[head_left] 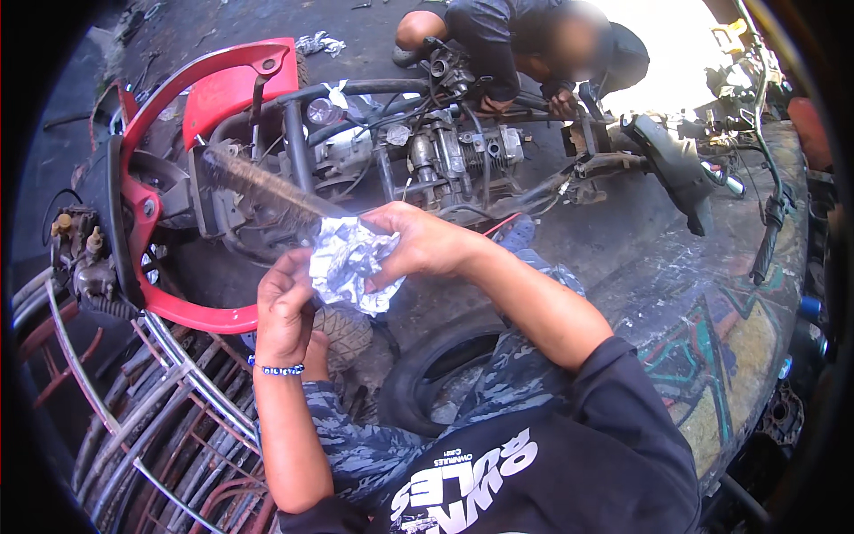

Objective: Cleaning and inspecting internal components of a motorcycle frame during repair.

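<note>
Facing a stripped motorbike across the upper middle of the frame, a red panel at upper left and a tyre below centre. Seeing a brown bar, blurred, slanting toward upper left. Having the right grip closed on crumpled foil, just left of centre, at the bar's lower end. Curling the left grip at the foil's left edge; cannot tell whether pinching.
</note>
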Demonstrator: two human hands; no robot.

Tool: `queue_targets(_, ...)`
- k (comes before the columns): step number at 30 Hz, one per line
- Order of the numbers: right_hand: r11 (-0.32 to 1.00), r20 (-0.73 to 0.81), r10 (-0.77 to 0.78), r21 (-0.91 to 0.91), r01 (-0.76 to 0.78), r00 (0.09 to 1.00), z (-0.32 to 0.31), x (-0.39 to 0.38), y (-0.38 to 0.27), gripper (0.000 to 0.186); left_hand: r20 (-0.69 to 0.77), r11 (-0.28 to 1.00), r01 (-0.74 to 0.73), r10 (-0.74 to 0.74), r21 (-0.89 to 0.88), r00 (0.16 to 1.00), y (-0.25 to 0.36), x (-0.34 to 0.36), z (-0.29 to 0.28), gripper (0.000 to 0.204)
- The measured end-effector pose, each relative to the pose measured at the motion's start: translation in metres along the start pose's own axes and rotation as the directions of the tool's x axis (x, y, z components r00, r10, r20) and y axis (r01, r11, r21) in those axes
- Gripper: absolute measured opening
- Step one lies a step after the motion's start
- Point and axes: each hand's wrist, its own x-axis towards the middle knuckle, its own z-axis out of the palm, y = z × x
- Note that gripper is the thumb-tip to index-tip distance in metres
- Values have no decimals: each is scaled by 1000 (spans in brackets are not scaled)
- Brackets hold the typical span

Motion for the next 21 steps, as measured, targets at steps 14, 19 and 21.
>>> queue_targets(14,911,-150,-153,-404,81,977,3,0,-2,41,-1,992,-114,114,50,993,-2,-2,10,28)
queue_targets(19,842,-259,-271,-531,97,927,4,4,10,41,-42,945,-181,199,274,979,-2,0,17,21)
queue_targets(21,831,-304,-271,-552,63,913,6,5,11,41,-31,932,-191,211,307,977,1,-1,12,22)
